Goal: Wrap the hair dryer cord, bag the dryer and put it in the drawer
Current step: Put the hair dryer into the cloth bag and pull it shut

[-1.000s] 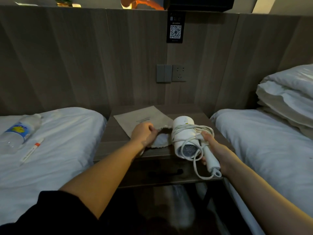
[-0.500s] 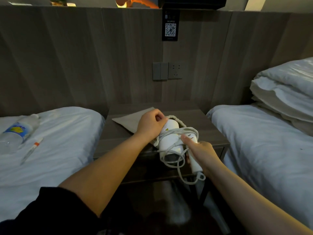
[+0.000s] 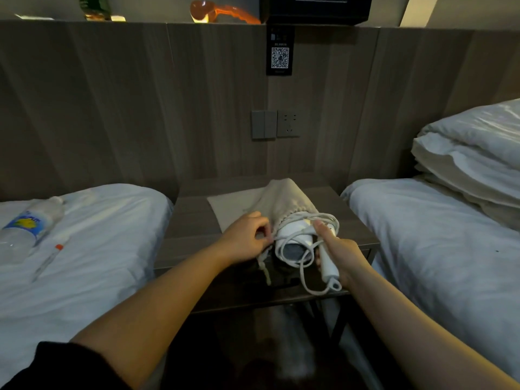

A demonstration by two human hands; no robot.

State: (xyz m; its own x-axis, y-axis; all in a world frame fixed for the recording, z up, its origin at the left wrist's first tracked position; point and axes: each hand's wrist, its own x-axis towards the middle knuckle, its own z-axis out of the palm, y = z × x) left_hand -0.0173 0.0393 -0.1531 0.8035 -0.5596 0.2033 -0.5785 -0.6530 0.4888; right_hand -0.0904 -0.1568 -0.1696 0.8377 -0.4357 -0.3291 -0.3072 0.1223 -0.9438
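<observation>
The right grip [image 3: 340, 252] clasps the hair dryer [image 3: 294, 233] by its handle (cord [image 3: 302, 270] looped round), nose inside the bag [image 3: 284, 198]; left grip [image 3: 245, 239] pinches its mouth.

I have a black sleeve [image 3: 56, 367] high up on my left arm [image 3: 157, 299]. My arms are bare down to my left hand [image 3: 244, 239] and right hand [image 3: 342, 256]

At front edge of dark wooden nightstand [image 3: 194, 220], front end of white plastic hair dryer [image 3: 294, 243] hidden inside beige cloth drawstring bag [image 3: 284, 198]. Right hand [image 3: 342, 254]: fingertips out of sight behind dryer handle. Clear plastic water bottle with blue label [image 3: 25, 229]: base cut by left frame edge. Black QR placard [image 3: 279, 52]: print too small to read.
</observation>
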